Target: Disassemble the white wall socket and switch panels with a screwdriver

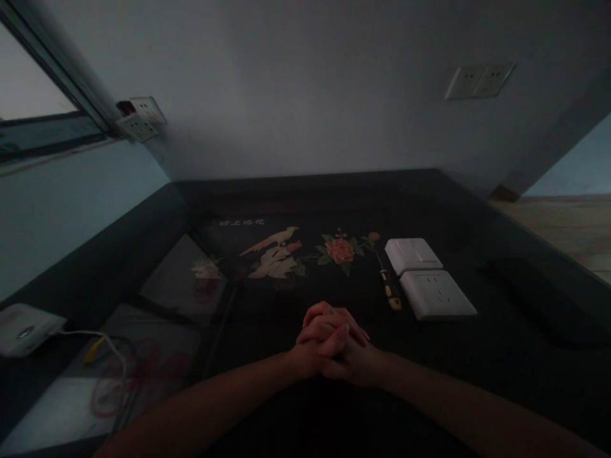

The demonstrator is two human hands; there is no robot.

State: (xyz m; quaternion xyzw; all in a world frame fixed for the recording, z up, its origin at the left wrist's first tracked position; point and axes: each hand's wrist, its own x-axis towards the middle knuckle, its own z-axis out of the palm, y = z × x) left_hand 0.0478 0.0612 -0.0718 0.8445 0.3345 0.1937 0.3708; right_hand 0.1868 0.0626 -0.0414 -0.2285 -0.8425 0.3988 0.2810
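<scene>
My left hand (310,362) and my right hand (363,366) are clasped together with fingers interlaced, resting at the near middle of a glossy black table (267,346). No object shows between them, though the palms are hidden. Just beyond my right hand lies a screwdriver (391,291) with a black and yellow handle, its thin shaft pointing away from me. Beside it on the right are two white electrical plates: a socket plate (438,294) in front, and another white plate (413,254) behind, touching or nearly touching it.
A dark flat object (548,302) lies at the right. On the left sits a white device (28,329) with a white cable (123,369) and a yellow tag (92,351). Wall sockets (480,81) are above the table, near a pale wall (305,95). The tabletop bears a bird-and-flower picture.
</scene>
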